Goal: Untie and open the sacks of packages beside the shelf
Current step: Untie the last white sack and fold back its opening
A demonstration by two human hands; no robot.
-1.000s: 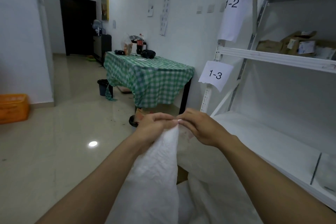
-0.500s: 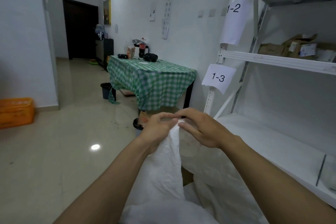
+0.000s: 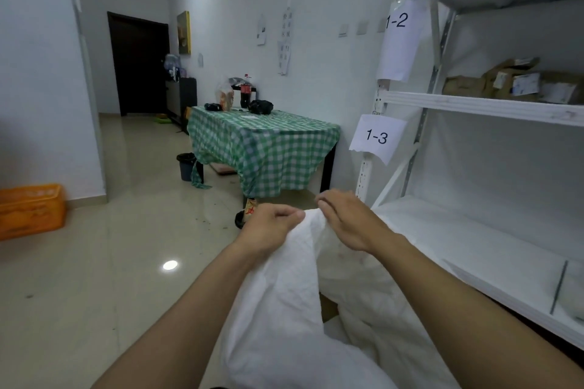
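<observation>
You've got the sack (image 3: 278, 309) bunched up right in front of you. It's white woven stuff, crinkly and full of creases, and it slumps in soft folds just beside the shelf (image 3: 474, 104), which is white metal with flat boards and slotted uprights. Your left hand (image 3: 271, 227) has the top edge pinched, fingers curled into a loose fist. Your right hand (image 3: 350, 221) sits just to the right over the gathered neck with bent fingers, and honestly I can't tell if it's gripping the fabric or only lying on it. Half a second back your fingertips were touching over the neck. Now there's a small gap between the hands, with the sack's top poking up through it. So the neck is between both hands and the body hangs below your forearms. Farther off: a paper label (image 3: 377, 137) reading 1-3, scuffed cardboard boxes (image 3: 512, 82) on the shelf, a table (image 3: 262, 148) under green checked cloth, an orange plastic crate (image 3: 30, 210) and a glossy tile floor (image 3: 126, 262).
</observation>
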